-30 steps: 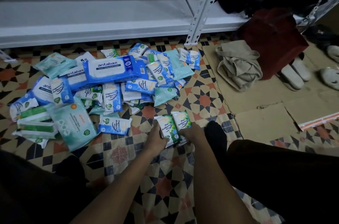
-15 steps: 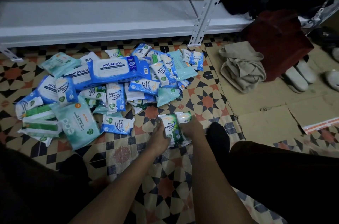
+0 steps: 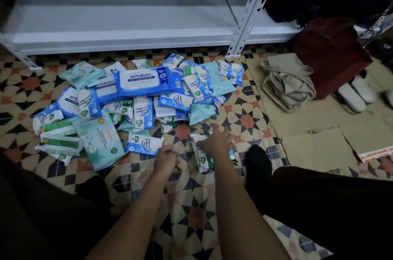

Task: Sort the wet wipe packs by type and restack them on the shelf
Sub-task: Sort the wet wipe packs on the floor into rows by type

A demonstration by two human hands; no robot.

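Nearest the camera, two bare forearms reached forward over the patterned floor (image 3: 191,206), between dark-clothed legs on either side. The left hand (image 3: 164,158) hovered just above the tiles with its fingers loosely curled; its grip held nothing, though blur hid the fingertips. The right hand (image 3: 217,142) was stretched forward, fingers spread and straight, its palm over a small stack of green-and-white packs (image 3: 203,159) lying on the floor just beside a dark-socked foot (image 3: 258,159). Whether the palm touched the stack could not be told.

Just past the left hand lay a single blue pack (image 3: 144,143), and to its left a large teal pack (image 3: 100,142) beside some green-striped packs (image 3: 59,142). Beyond them spread the main heap of wet wipe packs (image 3: 136,98), blue, white and teal, jumbled and overlapping, topped by a large blue antabax pack (image 3: 146,81).

To the right, on flattened cardboard (image 3: 319,145), sat a crumpled beige bag (image 3: 289,83), a dark red bag (image 3: 331,55) and pale slippers (image 3: 353,98).

Farthest back stood the white shelf (image 3: 119,23), its lowest board bare, with a perforated upright (image 3: 248,17) near the heap.
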